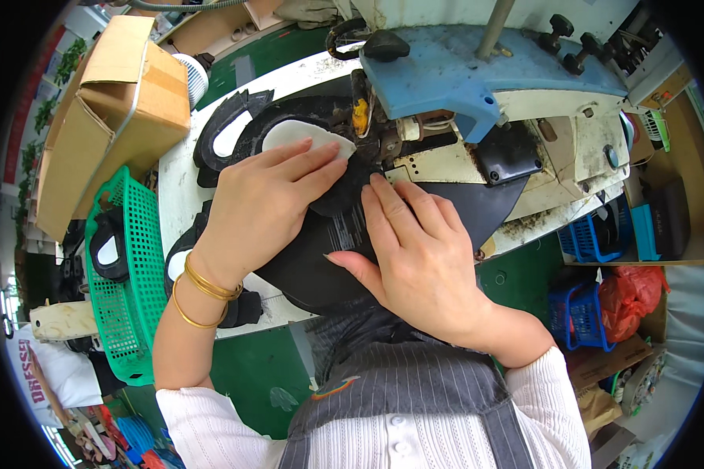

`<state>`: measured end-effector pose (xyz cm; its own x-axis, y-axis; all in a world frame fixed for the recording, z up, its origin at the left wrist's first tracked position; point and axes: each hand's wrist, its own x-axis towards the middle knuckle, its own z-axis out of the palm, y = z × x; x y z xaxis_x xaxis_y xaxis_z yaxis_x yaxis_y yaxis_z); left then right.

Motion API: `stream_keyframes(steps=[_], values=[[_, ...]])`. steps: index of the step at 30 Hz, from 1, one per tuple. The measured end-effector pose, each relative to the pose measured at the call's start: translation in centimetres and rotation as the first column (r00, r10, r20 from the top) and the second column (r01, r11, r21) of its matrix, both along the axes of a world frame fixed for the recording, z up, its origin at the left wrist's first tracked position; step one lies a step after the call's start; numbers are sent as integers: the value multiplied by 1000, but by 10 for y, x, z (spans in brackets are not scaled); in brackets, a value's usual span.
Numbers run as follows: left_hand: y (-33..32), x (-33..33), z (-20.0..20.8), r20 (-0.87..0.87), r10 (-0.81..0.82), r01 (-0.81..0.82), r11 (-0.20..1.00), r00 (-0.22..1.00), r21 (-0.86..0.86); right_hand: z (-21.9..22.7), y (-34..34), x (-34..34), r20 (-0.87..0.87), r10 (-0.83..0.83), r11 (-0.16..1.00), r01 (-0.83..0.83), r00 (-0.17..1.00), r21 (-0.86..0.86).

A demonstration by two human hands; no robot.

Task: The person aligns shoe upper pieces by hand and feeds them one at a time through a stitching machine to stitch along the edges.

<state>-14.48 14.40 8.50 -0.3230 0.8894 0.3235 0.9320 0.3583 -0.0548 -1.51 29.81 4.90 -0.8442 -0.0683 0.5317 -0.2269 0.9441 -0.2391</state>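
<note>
A black shoe-upper piece (321, 250) with a white lining patch (293, 133) lies on the white bed of an industrial sewing machine (454, 78) with a blue head. My left hand (262, 207) lies flat on the piece, fingertips at the white patch near the needle area. My right hand (414, 250) presses flat on the black material just right of it, fingers pointing toward the needle. Two gold bangles ring my left wrist. Neither hand grips anything; both press with fingers extended.
More black and white cut pieces (227, 129) are stacked at the back left of the table. A green plastic basket (129, 273) holding similar pieces stands at the left. Cardboard boxes (109, 109) sit behind it. Blue baskets (594, 234) and a red bag (630, 293) are at the right.
</note>
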Motion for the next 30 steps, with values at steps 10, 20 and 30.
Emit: stream_keyframes(steps=[10,20,30], values=[[1,12,1,-48,46,-47,998,998,-35,-2,2,0,-9,7,1000,-7,1000,5],[9,26,4,-172,69,-80,995,983,-63,0,4,-1,-18,15,999,-16,1000,-37],[20,36,5,-214,99,-115,991,972,-63,0,7,-4,-27,41,999,-42,999,-24]])
